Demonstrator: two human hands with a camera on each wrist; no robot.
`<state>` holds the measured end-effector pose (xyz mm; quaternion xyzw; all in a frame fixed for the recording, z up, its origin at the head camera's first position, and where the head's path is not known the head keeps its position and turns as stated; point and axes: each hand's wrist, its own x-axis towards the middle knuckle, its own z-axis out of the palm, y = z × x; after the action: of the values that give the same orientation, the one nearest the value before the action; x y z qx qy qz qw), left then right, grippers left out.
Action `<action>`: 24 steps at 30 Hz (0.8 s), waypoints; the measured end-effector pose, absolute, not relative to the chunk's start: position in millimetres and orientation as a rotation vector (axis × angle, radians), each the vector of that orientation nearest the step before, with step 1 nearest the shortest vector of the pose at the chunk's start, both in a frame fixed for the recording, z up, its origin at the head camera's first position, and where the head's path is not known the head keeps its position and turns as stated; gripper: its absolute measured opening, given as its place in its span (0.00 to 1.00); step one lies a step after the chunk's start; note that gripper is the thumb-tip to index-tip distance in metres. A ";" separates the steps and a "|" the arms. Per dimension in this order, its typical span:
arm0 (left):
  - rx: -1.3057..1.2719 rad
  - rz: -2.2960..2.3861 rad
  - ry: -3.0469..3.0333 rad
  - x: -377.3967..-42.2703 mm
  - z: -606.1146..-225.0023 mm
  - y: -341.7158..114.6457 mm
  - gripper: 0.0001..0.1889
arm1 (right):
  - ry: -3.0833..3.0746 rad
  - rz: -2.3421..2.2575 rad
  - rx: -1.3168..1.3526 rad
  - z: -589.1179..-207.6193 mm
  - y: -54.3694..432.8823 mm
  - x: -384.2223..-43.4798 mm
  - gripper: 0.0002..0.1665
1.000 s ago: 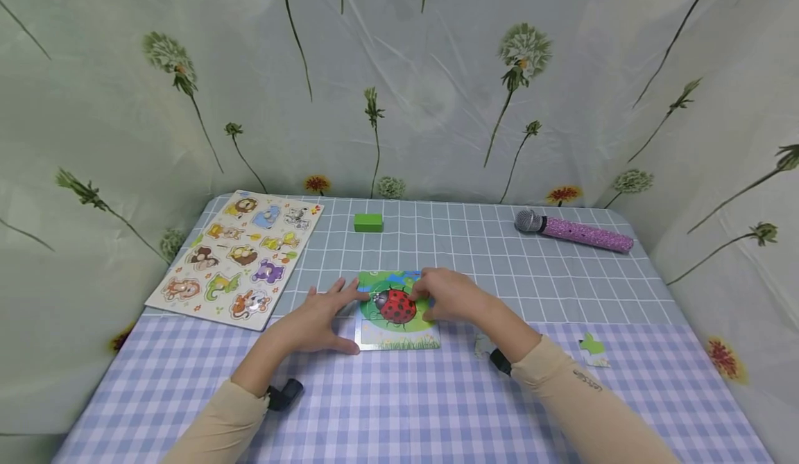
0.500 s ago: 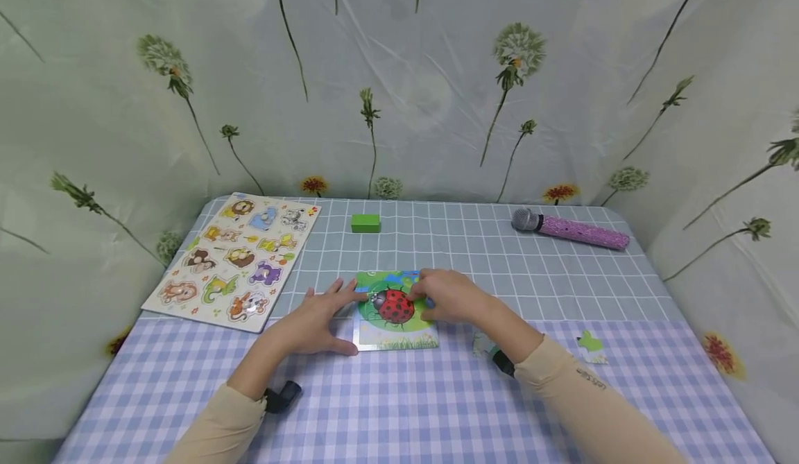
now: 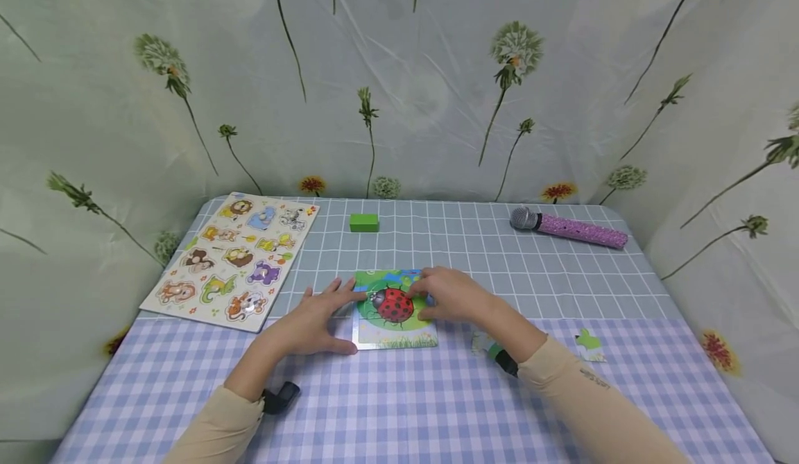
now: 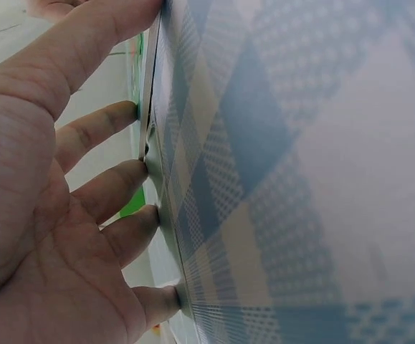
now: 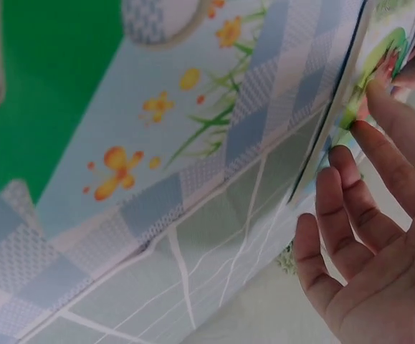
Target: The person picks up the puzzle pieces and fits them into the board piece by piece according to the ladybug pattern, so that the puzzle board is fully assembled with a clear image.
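Touching the left side of the ladybug puzzle with the left hand, fingers straight and spread apart, forefinger over the edge, thumb at the near left corner. Touching the right side of the puzzle with the right hand, fingers bent, thumb and forefinger just beside the red ladybug; impossible to tell whether pinching a piece there. Flat between both hands, the puzzle, across the line between grey grid cloth and blue checked cloth. Strapped at the left wrist, a black camera; over both arms, beige sleeves. Partly hidden by the right forearm, one loose piece; farther right on the checked cloth, a green and white piece. Beyond the hands, a green block; to the left, a large animal board; at far right, a pink glittery microphone. Behind everything, a dandelion-print curtain.
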<state>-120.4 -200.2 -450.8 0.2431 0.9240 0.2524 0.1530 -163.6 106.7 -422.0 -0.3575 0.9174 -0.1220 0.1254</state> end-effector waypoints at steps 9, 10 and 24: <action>0.682 0.719 2.640 -121.4 -450.9 -199.2 0.49 | 2.621 -0.458 -0.967 -414.7 131.1 -156.0 0.26; 0.678 0.717 2.639 -121.1 -451.1 -199.6 0.49 | 2.619 -0.465 -0.961 -414.1 135.4 -154.3 0.25; 0.702 0.735 2.635 -122.1 -452.2 -199.4 0.49 | 2.573 -0.530 -0.683 -406.1 187.4 -122.2 0.34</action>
<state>-122.1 -199.4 -452.2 0.2454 0.9213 0.2571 0.1580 -122.2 187.4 -406.1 -0.2457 0.9264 -0.1908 0.2121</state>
